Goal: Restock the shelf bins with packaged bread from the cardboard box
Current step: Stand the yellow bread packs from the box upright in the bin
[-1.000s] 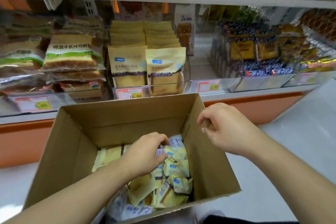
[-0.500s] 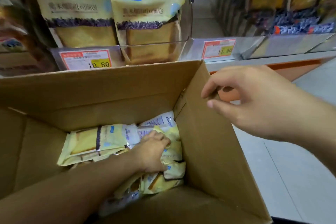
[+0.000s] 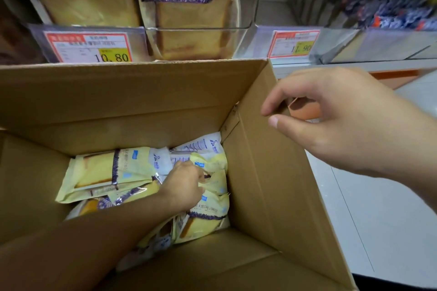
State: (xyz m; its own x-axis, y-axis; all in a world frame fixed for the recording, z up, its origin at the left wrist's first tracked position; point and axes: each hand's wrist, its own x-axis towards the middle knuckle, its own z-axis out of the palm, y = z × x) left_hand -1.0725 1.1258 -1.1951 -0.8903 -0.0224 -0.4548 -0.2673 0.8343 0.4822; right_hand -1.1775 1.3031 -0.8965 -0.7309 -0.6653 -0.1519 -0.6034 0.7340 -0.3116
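Left hand (image 3: 183,185) deep in cardboard box (image 3: 272,184), fingers curled into pile of yellow bread packs (image 3: 104,172) at box bottom — gripping top edge of one pack. Right hand (image 3: 340,120) at box's right wall rim, thumb and forefinger pinching cardboard edge. Behind box, clear shelf bin (image 3: 248,14) with upright bread packs; price tag (image 3: 88,47) reads 10.80 — second tag (image 3: 294,43) to right.
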